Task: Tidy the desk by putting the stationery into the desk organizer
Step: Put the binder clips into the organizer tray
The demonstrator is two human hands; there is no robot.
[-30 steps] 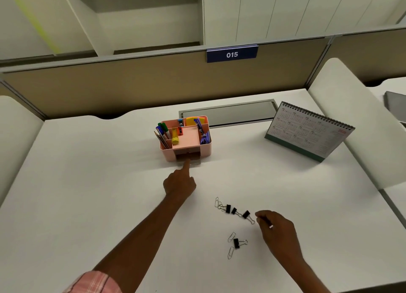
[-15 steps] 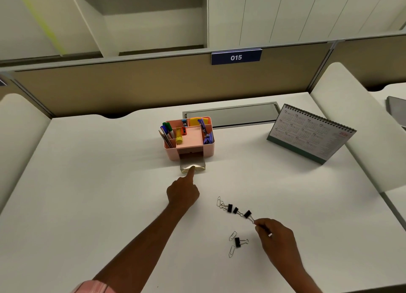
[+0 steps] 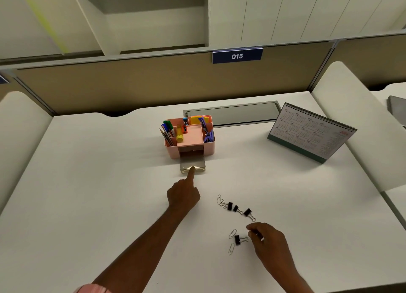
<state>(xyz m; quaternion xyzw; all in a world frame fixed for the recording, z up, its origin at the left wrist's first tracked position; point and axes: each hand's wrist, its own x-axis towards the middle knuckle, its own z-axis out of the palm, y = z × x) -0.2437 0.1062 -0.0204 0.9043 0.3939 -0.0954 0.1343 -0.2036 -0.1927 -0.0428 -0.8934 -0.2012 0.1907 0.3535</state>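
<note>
While the left grip (image 3: 183, 196) just rests one straight fingertip on the organizer's (image 3: 189, 147) open drawer (image 3: 193, 163), the nearest binder clip (image 3: 237, 240) lies on the table (image 3: 87, 183) just left of the right grip (image 3: 267, 240). Its fingers are curled, can't tell if they hold anything.

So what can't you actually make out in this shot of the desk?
Head view, the only one:
Right hand: its curled fingers hide whatever it may pinch; only a tiny glint shows.
Drawer of the organizer: glare and the fingertip of the left hand hide any contents.
Calendar: print too small to read.
Grey object: cut off by the right edge.
</note>
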